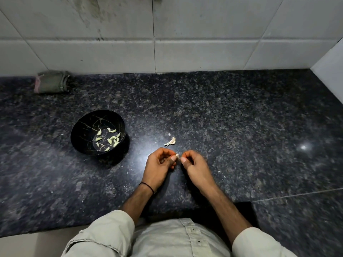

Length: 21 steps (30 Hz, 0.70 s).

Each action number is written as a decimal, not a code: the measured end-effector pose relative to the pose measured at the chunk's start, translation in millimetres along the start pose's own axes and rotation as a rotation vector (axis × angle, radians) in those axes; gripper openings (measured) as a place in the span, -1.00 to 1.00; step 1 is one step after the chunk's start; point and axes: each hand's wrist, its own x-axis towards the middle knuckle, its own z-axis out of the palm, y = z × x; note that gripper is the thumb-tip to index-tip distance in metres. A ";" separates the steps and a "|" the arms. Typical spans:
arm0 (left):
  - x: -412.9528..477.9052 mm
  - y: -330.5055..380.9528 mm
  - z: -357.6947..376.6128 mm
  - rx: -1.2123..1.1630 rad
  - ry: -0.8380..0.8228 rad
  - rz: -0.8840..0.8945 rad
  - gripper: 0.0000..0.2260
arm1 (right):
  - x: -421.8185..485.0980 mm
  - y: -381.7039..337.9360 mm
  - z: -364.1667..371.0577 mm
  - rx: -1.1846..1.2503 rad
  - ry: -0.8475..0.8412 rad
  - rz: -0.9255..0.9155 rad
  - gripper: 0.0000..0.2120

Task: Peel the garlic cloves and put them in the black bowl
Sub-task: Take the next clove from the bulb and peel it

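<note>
A black bowl (87, 127) with pale marble-like veins stands on the dark granite counter, left of centre, holding several peeled pale garlic cloves (109, 139). My left hand (158, 166) and my right hand (194, 166) meet just above the counter in the middle, both pinching one small garlic clove (177, 155) between thumbs and fingertips. Most of that clove is hidden by my fingers. A small unpeeled piece of garlic with loose skin (170, 141) lies on the counter just beyond my hands.
A folded greenish cloth (52, 82) lies at the back left against the white tiled wall (167, 43). A side wall (332, 71) closes the right. Small flecks of garlic skin (223, 175) dot the counter (241, 117). The counter's front edge runs by my body.
</note>
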 end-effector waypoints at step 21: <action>1.3 11.3 -0.3 0.299 -0.047 0.115 -0.89 | 4.1 -5.3 6.6 -0.164 0.136 -0.154 -0.85</action>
